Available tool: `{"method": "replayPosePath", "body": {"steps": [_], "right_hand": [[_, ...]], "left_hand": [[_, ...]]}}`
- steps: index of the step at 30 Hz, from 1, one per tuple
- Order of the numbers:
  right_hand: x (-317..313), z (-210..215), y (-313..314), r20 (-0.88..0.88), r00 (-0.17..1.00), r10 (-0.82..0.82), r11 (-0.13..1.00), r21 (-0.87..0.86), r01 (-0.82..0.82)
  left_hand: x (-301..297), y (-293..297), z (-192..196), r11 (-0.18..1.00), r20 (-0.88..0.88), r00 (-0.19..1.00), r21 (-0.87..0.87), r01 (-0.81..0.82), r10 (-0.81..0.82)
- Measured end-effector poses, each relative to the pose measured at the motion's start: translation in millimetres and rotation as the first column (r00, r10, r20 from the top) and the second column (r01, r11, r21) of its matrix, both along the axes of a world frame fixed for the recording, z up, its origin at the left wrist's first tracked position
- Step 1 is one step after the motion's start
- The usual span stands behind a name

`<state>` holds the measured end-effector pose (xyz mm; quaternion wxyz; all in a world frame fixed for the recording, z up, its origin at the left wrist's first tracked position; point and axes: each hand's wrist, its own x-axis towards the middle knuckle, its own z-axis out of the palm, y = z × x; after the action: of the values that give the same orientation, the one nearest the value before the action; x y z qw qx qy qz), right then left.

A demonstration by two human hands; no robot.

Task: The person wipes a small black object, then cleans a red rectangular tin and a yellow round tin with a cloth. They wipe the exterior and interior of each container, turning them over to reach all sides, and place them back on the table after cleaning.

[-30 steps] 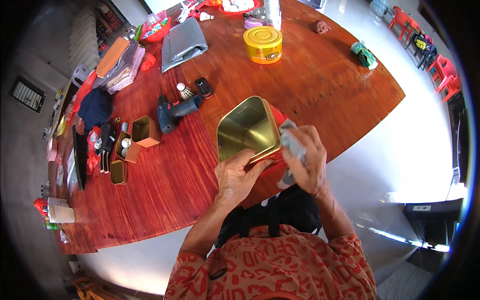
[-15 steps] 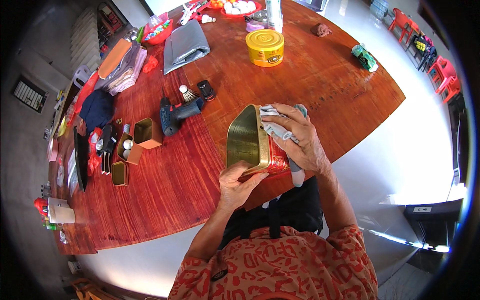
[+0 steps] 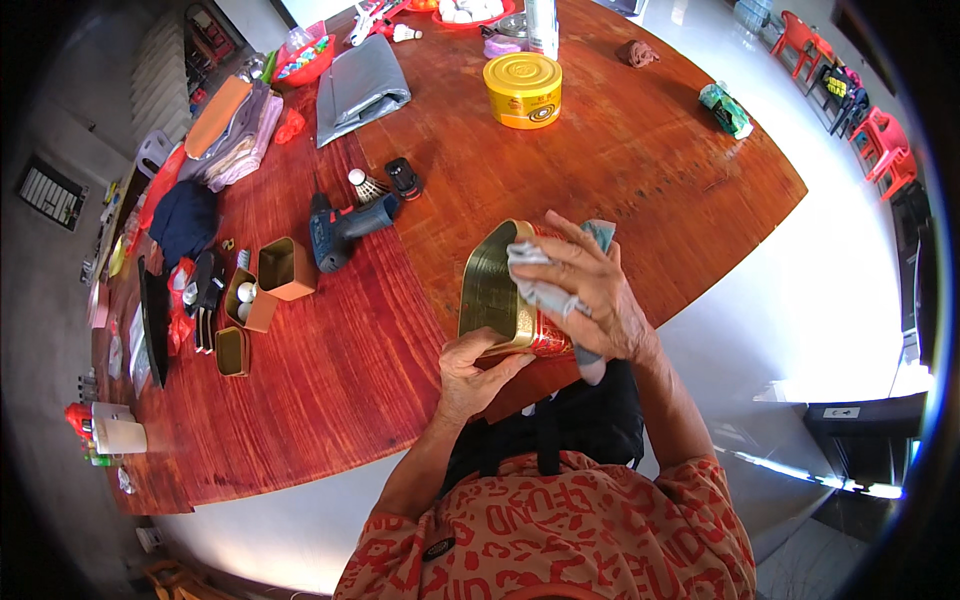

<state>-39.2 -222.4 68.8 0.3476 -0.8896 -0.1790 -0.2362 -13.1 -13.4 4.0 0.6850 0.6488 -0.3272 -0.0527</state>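
A red and gold tin (image 3: 490, 283) lies tilted over the table's near edge, its open mouth facing left and its bare metal inside showing. My left hand (image 3: 473, 377) grips the tin's near lower rim, thumb on the edge. In my right hand (image 3: 600, 295) is a pale grey and white cloth (image 3: 545, 290), pressed against the tin's rim and upper side. Part of the cloth hangs below the palm and a greenish end sticks out behind the fingers. The tin's far side and base are hidden by my right hand.
On the wooden table (image 3: 330, 420) are a cordless drill (image 3: 340, 228), a shuttlecock (image 3: 366, 184), a battery (image 3: 403, 179), small orange boxes (image 3: 286, 268), a round yellow tin (image 3: 523, 92), a grey plastic package (image 3: 362, 88) and a green crumpled wrapper (image 3: 725, 110). Red chairs (image 3: 882, 150) stand farther right.
My right hand and the cloth have slid a little left and down, over the tin's rim. My left hand keeps its hold. The view has shifted slightly.
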Motion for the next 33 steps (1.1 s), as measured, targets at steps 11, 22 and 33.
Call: {"method": "replayPosePath", "body": {"steps": [11, 22, 33], "right_hand": [[7, -2, 27, 0.084, 0.972, -0.221, 0.975, 0.023, 0.219], [-12, 8, 37, 0.156, 0.983, -0.101, 0.989, -0.09, 0.116], [14, 7, 26, 0.076, 0.986, -0.145, 0.984, 0.113, 0.136]], "left_hand": [[3, 10, 20, 0.968, 0.148, 0.966, 0.101, -0.23, 0.214], [-11, -4, 39, 0.946, 0.141, 0.936, -0.006, -0.324, 0.321], [-4, -12, 38, 0.914, 0.073, 0.911, -0.042, -0.403, 0.405]]}}
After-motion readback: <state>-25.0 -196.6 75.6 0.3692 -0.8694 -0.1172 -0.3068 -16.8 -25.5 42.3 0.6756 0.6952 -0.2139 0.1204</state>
